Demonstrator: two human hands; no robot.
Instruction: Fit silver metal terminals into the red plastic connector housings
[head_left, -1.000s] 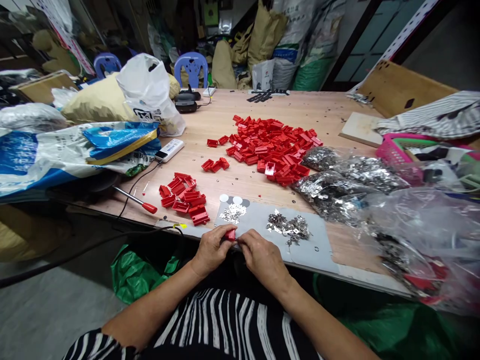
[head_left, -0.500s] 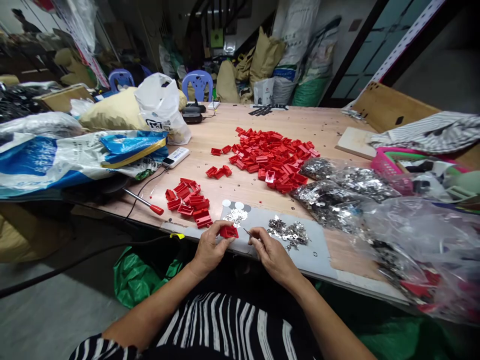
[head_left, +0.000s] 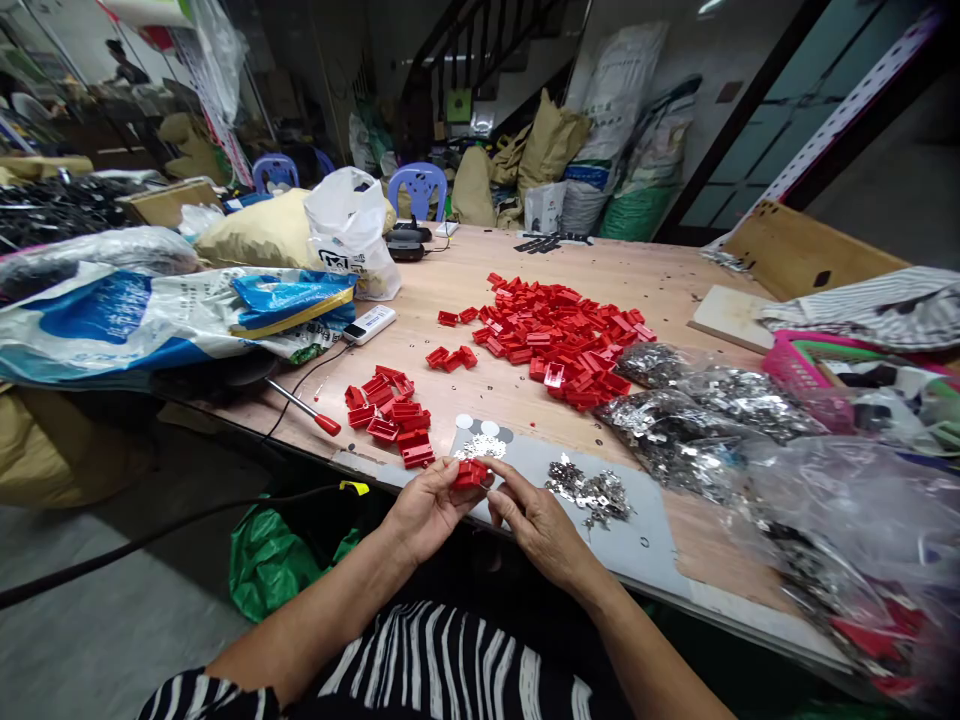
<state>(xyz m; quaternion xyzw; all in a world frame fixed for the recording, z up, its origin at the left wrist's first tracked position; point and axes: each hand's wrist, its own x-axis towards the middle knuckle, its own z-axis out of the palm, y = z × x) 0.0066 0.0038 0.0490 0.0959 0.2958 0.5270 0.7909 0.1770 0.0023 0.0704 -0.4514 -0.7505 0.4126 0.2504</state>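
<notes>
1. The red part (head_left: pixel 470 474) sits between both hands, just above the near edge of the grey mat (head_left: pixel 645 545). It is small, so a slipped pinch could drop it among the silver clips (head_left: pixel 589 495) or past the table (head_left: pixel 660 300) edge.
2. A careless wrist could sweep those loose clips across the mat (nothing holds them together), mixing them with the silver bits (head_left: pixel 480 447) beside them.
3. The left forearm (head_left: pixel 315 615) and right forearm (head_left: pixel 645 640) angle inward, bringing the hands close together.
4. The left hand (head_left: pixel 427 510) closes around the part. The right hand (head_left: pixel 536 525) pinches against its end; whether it holds anything is too small to tell.
</notes>
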